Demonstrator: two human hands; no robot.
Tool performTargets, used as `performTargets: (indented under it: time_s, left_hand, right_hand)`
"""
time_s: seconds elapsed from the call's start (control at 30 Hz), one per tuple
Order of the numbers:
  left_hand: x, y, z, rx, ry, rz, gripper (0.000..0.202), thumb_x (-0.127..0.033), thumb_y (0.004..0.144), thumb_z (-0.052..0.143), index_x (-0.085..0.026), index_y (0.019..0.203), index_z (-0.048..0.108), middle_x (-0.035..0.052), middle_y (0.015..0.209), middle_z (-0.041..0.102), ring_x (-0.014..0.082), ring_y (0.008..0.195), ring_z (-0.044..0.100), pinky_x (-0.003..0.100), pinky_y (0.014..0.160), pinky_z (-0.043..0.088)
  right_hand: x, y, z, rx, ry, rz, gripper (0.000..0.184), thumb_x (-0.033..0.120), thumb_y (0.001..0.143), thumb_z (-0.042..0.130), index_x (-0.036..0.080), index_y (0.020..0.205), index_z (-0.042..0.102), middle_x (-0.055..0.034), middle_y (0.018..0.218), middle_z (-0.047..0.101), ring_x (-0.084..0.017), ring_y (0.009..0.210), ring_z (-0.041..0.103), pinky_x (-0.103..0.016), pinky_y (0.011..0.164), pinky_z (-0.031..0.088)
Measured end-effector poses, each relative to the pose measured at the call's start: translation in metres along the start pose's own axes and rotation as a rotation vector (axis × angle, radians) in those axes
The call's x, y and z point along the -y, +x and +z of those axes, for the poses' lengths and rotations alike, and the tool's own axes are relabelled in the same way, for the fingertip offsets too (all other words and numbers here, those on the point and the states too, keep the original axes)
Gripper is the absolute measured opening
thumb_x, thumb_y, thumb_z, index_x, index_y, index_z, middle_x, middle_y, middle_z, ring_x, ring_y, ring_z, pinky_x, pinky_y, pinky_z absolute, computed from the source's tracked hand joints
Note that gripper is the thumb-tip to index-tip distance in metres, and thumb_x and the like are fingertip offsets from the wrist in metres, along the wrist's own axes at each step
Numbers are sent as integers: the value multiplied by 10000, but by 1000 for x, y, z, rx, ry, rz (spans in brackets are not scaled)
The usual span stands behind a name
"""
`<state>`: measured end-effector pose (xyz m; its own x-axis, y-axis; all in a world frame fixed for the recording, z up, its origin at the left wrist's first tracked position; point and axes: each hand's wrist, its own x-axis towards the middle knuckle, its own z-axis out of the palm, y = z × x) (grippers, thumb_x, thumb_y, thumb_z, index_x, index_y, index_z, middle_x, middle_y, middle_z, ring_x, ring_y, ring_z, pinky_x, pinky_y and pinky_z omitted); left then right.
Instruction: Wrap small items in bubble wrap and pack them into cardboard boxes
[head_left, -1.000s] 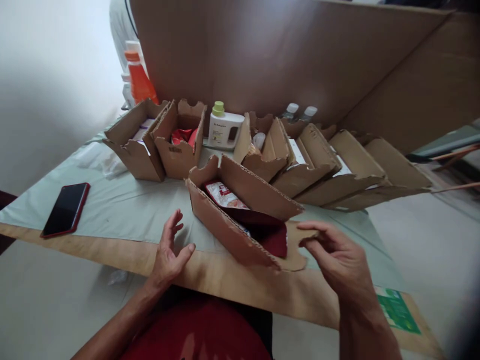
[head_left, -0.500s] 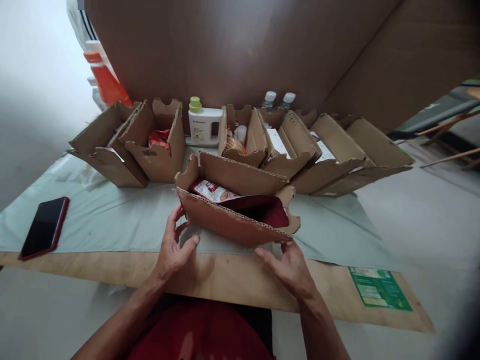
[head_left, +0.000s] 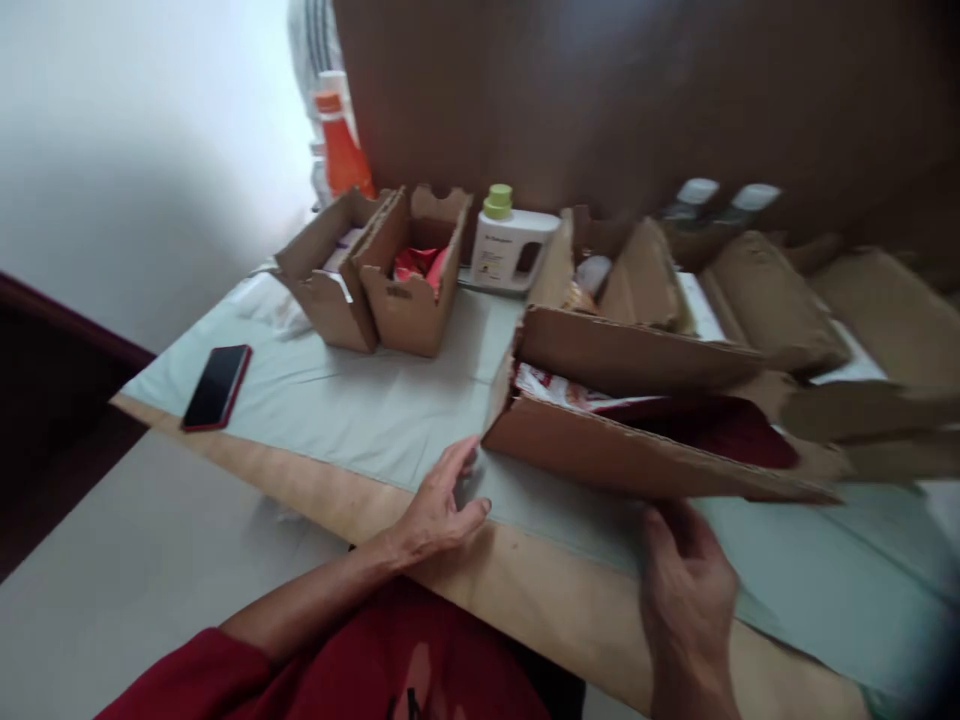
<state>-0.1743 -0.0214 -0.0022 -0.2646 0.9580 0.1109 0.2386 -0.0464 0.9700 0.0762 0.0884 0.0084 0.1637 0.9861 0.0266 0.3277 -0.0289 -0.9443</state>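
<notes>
A long open cardboard box (head_left: pixel 622 455) lies on the pale green sheet (head_left: pixel 375 400) in front of me, with a red-and-white packet (head_left: pixel 555 390) and a dark red item (head_left: pixel 712 425) inside. My left hand (head_left: pixel 439 505) rests on the table edge just left of the box's near corner, fingers stretched out and holding nothing. My right hand (head_left: pixel 686 590) is below the box's near wall, fingers reaching up toward its lower edge; whether they touch it is unclear.
Two open cardboard boxes (head_left: pixel 375 270) stand at the back left, a white bottle with a green cap (head_left: pixel 510 240) beside them, an orange bottle (head_left: pixel 341 150) behind. More cardboard boxes (head_left: pixel 750 300) fill the back right. A red phone (head_left: pixel 217 385) lies at left. A tall cardboard wall (head_left: pixel 637 100) rises behind.
The view has swung left, so the box now sits to the right. My left hand dropped from the box's corner to the table edge. My right hand stays under the box's near wall.
</notes>
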Motion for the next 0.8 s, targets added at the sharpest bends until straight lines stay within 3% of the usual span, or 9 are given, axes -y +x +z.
performTargets:
  time_s: [0.13, 0.23, 0.37, 0.47, 0.6, 0.7, 0.8]
  left_hand:
    - [2, -12, -33, 91, 121, 52, 465, -190, 823, 628, -172, 1285, 685, 132, 1269, 719, 260, 1176, 689, 414, 1033, 565]
    - [4, -13, -70, -15, 273, 91, 345, -212, 836, 622, -199, 1159, 743, 100, 1199, 764, 230, 1112, 727, 374, 969, 596]
    - [16, 10, -147, -309, 424, 44, 277, -265, 876, 588, -206, 1092, 750, 118, 1209, 749, 271, 1160, 693, 476, 1037, 550]
    - [27, 39, -216, -548, 536, -13, 276, -232, 850, 572, -200, 1064, 743, 129, 1270, 707, 313, 1267, 612, 538, 1113, 473]
    - [36, 76, -286, -750, 647, -77, 315, -165, 818, 551, -161, 1070, 739, 158, 1344, 640, 341, 1338, 537, 554, 1184, 381]
    - [43, 99, -310, -799, 698, -94, 333, -157, 810, 573, -144, 1097, 742, 175, 1442, 569, 357, 1401, 476, 545, 1231, 306]
    - [51, 115, -318, -790, 729, -96, 363, -164, 809, 603, -120, 1145, 732, 193, 1533, 500, 369, 1439, 436, 531, 1234, 303]
  right_hand:
    - [-8, -37, 7, 11, -35, 98, 665, 551, 861, 677, 138, 1381, 648, -177, 1333, 698, -356, 1266, 632, -566, 1154, 411]
    - [-7, -62, 23, 168, -128, 6, 592, 578, 891, 646, 171, 1319, 692, -147, 1271, 737, -332, 1196, 674, -533, 1107, 466]
    - [-10, -80, 53, 392, -231, -402, 383, 489, 957, 596, 203, 1160, 749, -130, 1229, 757, -306, 1116, 710, -486, 992, 541]
    - [-14, -84, 68, 405, -325, -726, 276, 377, 999, 557, 223, 1138, 740, -128, 1233, 753, -305, 1102, 713, -492, 942, 541]
    - [-17, -83, 74, 381, -409, -905, 252, 318, 1027, 517, 221, 1166, 703, -123, 1225, 749, -293, 1085, 710, -470, 898, 533]
    - [-16, -82, 73, 377, -447, -951, 247, 312, 1035, 507, 206, 1171, 684, -125, 1218, 746, -285, 1077, 709, -454, 887, 525]
    - [-14, -82, 74, 362, -469, -963, 249, 317, 1042, 494, 199, 1150, 685, -124, 1194, 752, -284, 1053, 712, -451, 877, 521]
